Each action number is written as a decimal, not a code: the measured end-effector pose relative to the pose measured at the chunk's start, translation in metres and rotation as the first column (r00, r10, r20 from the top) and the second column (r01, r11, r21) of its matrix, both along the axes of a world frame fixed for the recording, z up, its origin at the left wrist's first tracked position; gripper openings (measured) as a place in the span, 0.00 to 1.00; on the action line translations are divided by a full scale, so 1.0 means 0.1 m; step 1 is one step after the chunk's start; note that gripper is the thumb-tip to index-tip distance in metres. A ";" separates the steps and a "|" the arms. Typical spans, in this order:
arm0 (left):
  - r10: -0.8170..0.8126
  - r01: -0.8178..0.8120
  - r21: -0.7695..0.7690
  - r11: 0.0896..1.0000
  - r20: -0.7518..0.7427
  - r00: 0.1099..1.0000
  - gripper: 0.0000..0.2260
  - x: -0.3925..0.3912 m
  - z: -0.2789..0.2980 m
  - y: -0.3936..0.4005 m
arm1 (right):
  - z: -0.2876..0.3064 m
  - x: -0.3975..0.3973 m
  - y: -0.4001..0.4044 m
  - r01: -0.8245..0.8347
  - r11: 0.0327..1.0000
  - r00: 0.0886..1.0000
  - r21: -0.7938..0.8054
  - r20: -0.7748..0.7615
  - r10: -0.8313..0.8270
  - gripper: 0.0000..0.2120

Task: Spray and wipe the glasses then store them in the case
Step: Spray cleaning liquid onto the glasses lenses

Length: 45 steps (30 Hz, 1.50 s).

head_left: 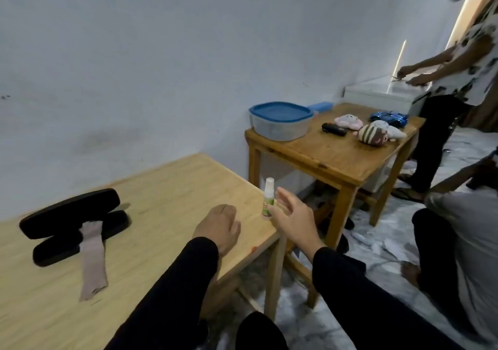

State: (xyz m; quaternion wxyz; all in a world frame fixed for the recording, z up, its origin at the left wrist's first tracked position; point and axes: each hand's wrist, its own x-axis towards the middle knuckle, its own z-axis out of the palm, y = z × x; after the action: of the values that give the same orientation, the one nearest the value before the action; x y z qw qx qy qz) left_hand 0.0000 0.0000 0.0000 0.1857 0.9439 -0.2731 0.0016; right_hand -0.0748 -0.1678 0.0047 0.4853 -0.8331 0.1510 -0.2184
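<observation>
At the right corner of the table (pixel 167 188), the spray bottle (pixel 269 198) stood upright, just left of the right hand (pixel 292 216), the nearer hand, its fingers spread and empty. The left hand (pixel 219 227) rested curled, apparently empty, left of the bottle. The open case (pixel 72 223) lay well left of it.

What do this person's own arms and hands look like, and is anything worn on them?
Both arms are covered in long, plain black sleeves that end at the wrists. The left hand and right hand are bare: no gloves, and no rings, watch or bracelets show. The sleeves carry no visible markings or patterns.
</observation>
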 end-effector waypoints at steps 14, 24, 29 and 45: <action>-0.052 0.004 -0.506 0.863 -0.082 0.995 0.16 0.07 0.31 -0.44 | 0.01 0.16 0.05 -0.108 0.984 0.991 0.144 0.093 0.095 0.12; -0.237 -0.099 -0.756 0.647 -0.323 0.916 0.09 0.13 0.56 -0.77 | 0.10 0.18 -0.10 -0.156 0.984 0.982 0.083 0.125 0.145 0.17; -0.211 -0.185 -0.788 0.588 -0.370 0.905 0.10 0.15 0.65 -0.77 | 0.10 0.21 -0.12 -0.150 0.988 0.977 0.026 0.159 0.144 0.19; 0.104 -0.248 -0.753 0.610 -0.234 0.967 0.09 0.45 0.96 -0.34 | -0.09 0.05 -0.20 -0.137 0.989 0.987 0.054 0.091 0.132 0.23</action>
State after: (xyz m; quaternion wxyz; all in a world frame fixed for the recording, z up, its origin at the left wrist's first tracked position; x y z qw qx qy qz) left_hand 0.0449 -0.0341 0.0962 0.5949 0.7902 -0.1347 0.0587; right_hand -0.0703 -0.1876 -0.0039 0.5297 -0.8161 0.0796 -0.2170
